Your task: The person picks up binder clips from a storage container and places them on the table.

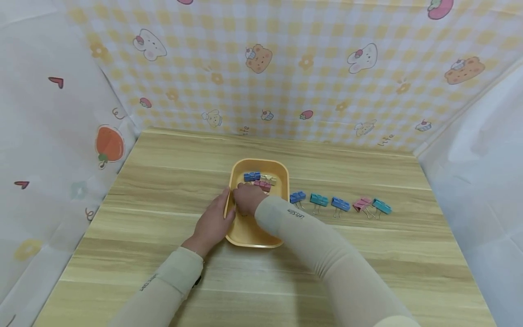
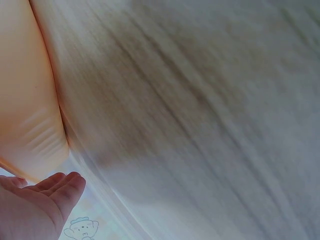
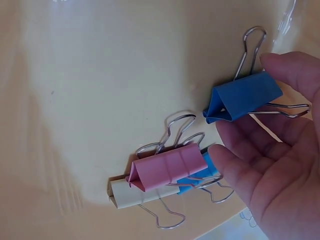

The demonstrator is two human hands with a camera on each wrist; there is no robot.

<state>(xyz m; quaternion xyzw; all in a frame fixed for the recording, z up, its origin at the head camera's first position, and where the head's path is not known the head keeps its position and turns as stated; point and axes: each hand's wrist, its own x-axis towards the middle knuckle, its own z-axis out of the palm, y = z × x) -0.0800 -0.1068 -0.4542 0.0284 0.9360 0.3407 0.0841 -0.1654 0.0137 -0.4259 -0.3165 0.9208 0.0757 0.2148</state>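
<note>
My right hand [image 1: 247,199] reaches down into a yellow tray [image 1: 254,246]. In the right wrist view its fingers [image 3: 292,70] curl round a dark blue binder clip [image 3: 245,95] whose two wire handles are spread apart. Close by, a pink binder clip [image 3: 167,165] lies across a cream one [image 3: 140,192] and a lighter blue one [image 3: 212,167]. The head view has this hand covering the clip it holds. Against the tray's left side rests my left hand [image 1: 212,220]. Its fingers [image 2: 67,195] look straight beside the outer wall in the left wrist view.
To the right of the tray, a row of binder clips lies on the wooden table [image 1: 135,218]: a blue one [image 1: 297,196], a teal one [image 1: 318,200], another blue [image 1: 340,204], a pink [image 1: 362,204] and another teal [image 1: 382,205]. A patterned cloth [image 1: 286,81] hangs behind.
</note>
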